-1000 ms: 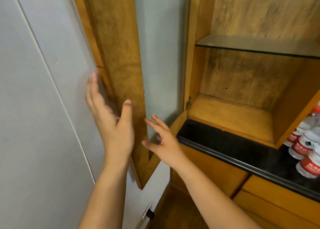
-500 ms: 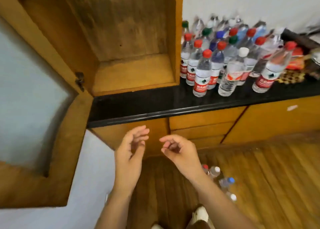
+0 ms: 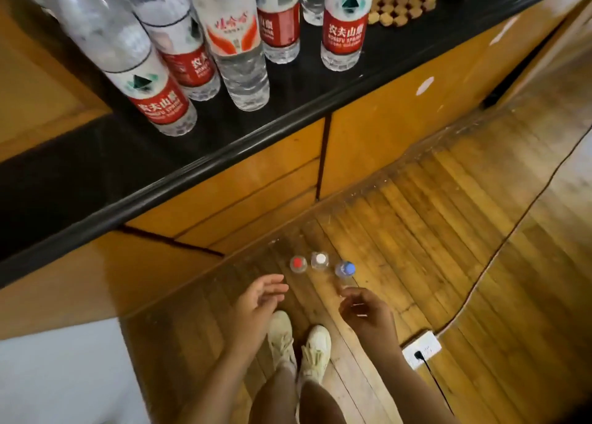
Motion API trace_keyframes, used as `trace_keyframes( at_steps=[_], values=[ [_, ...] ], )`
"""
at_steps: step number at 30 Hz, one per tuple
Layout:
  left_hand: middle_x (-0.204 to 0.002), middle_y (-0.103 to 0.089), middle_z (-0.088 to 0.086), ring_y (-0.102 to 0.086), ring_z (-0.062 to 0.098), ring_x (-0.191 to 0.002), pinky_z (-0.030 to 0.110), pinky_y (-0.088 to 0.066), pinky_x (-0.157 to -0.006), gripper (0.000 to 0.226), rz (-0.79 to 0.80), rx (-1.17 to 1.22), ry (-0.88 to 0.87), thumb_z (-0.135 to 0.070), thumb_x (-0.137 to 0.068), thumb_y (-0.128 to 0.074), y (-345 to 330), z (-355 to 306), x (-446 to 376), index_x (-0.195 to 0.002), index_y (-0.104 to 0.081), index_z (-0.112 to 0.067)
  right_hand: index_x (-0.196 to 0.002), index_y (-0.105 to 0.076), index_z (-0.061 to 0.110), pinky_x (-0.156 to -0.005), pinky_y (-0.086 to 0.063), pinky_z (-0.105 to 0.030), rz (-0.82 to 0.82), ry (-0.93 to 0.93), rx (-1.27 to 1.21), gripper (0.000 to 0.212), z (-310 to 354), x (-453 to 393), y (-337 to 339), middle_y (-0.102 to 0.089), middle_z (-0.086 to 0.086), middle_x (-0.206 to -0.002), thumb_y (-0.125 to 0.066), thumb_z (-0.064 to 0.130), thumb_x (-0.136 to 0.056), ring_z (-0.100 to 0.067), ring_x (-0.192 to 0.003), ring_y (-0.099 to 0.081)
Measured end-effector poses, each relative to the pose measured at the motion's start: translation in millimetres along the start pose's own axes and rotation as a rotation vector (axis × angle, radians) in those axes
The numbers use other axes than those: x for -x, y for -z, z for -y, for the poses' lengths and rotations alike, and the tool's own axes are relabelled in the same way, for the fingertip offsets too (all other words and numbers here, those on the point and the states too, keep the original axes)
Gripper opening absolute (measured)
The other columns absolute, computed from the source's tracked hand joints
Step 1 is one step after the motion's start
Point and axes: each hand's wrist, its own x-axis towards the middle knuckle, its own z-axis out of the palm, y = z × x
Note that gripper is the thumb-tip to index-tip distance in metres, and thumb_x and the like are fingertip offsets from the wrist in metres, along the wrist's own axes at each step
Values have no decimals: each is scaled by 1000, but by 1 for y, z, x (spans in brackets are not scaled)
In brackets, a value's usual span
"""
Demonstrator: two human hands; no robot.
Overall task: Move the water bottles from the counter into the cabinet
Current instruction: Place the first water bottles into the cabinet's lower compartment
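Note:
Several clear water bottles with red labels (image 3: 342, 32) stand on the black counter (image 3: 96, 173) at the top. Three more bottles stand on the wooden floor below, seen from above: a red-capped bottle (image 3: 298, 262), a white-capped bottle (image 3: 320, 259) and a blue-capped bottle (image 3: 346, 268). My left hand (image 3: 256, 302) hovers just left of and below the red-capped bottle, fingers apart and empty. My right hand (image 3: 365, 311) hangs just below the blue-capped bottle, fingers loosely curled, holding nothing. The cabinet's wooden floor (image 3: 38, 90) shows at the upper left.
Wooden drawers (image 3: 243, 193) sit under the counter. A white power strip (image 3: 423, 353) with a black cable lies on the floor at the right. My shoes (image 3: 298, 343) stand between the hands. A woven mat (image 3: 403, 0) lies on the counter's right end.
The view has tilted down from the cabinet and counter to the floor. Both hands have dropped toward the three floor bottles and spread further apart.

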Motion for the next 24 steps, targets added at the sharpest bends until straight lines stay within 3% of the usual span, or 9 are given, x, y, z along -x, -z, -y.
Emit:
trace_keyframes(
  at_steps=[5,8,11,15,18,21,23,24],
  values=[
    [-106,-66,-3,-62,13,-98,26,-47,-81,36,-14,-20,84,-2,-89,-53,-21,74,-90,-97,-56,-37,-90,-61,25,-68,-52,-30,44,-66,144,37,-87,-86,-13,-63,-1,-89,-66,-8,-74,-20,-79,-61],
    [-114,-60,2,-56,15,-103,22,-45,-76,39,-13,-29,125,6,-87,-52,-35,131,-154,-103,-54,-30,-107,-58,24,-76,-51,-34,104,-23,403,36,-143,-151,-28,-59,4,-100,-68,7,-77,-19,-92,-60],
    [-125,-53,9,-49,19,-112,30,-43,-87,49,-15,-86,173,12,-82,-54,-51,186,-209,-121,-49,-15,-128,-47,24,-87,-48,-36,173,12,662,53,-193,-210,-42,-51,2,-126,-68,24,-79,-20,-109,-54],
    [-140,-42,10,-38,24,-130,38,-37,-102,68,5,-159,228,10,-76,-65,-73,262,-272,-134,-40,-15,-141,-27,28,-114,-17,-40,242,144,1135,78,-246,-281,-56,-33,-1,-147,-67,45,-77,-22,-133,-36],
    [-146,-36,6,-31,23,-137,42,-33,-110,87,50,-206,218,7,-67,-74,-88,310,-313,-138,-35,-23,-145,-18,26,-116,-4,-44,302,232,1344,92,-269,-330,-66,-28,-3,-151,-68,53,-73,-22,-137,-30],
    [-146,-36,12,-36,28,-135,50,-36,-108,102,110,-160,142,16,-57,-76,-100,341,-346,-139,-31,-23,-145,-16,26,-116,0,-47,363,301,1427,96,-285,-359,-78,-27,-4,-151,-70,54,-70,-23,-138,-29],
    [-143,-38,14,-40,30,-131,42,-45,-101,106,114,-107,107,20,-52,-76,-107,356,-359,-135,-30,-27,-145,-16,27,-115,3,-48,406,352,1454,95,-292,-368,-87,-27,-4,-152,-70,53,-71,-23,-139,-29],
    [-141,-40,13,-42,29,-129,30,-49,-94,105,107,-79,94,20,-51,-77,-111,361,-362,-132,-31,-30,-145,-17,27,-115,3,-49,425,379,1467,95,-294,-370,-91,-28,-3,-151,-70,52,-71,-23,-138,-30]
  ],
)
